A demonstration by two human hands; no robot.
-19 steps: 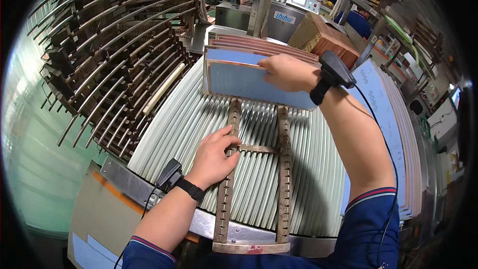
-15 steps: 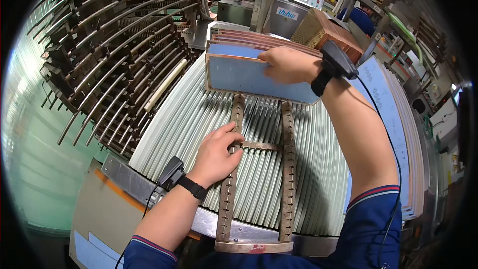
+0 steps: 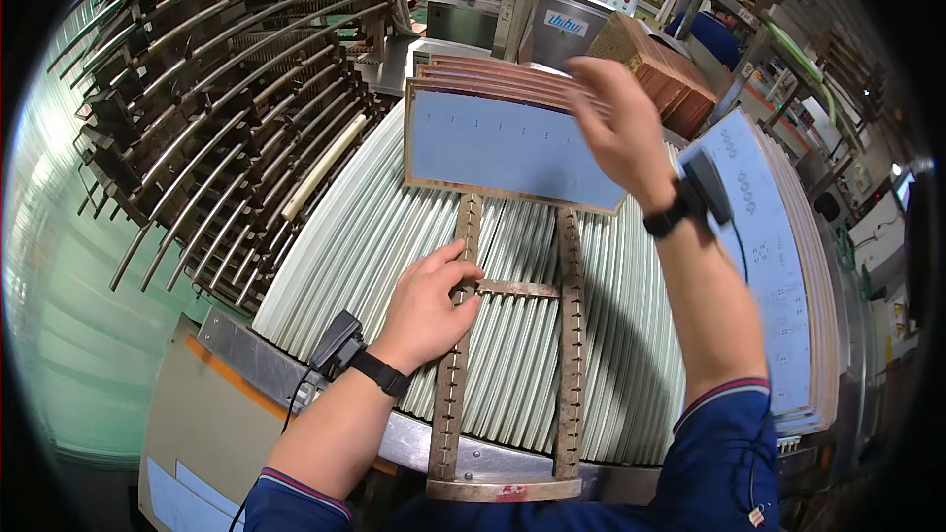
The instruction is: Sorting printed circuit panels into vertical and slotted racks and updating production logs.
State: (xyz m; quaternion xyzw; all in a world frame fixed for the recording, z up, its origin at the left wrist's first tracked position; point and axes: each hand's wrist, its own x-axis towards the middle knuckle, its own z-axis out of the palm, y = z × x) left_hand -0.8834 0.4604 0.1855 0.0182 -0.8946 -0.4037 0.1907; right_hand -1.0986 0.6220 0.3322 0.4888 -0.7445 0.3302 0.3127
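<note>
A stack of flat rectangular panels stands on edge at the far end of a slotted metal rack. The foremost panel is light blue with a thin copper-coloured border and small marks near its top. My right hand is raised at this panel's right end, fingers apart and slightly blurred, holding nothing I can see. My left hand is closed around the left rail of the notched rack, near its crossbar. Part of that rail is hidden under the hand. The rack lies on a bed of pale, ribbed rods.
More blue panels lean in a row on the right. A dark rack with curved metal rods stands left. Behind are a brown block-like stack and a metal machine. Another person in blue is at back right.
My right hand has let go of the front panel's top edge and moved up and right. That panel now leans back against those behind it. My left hand has stayed put.
</note>
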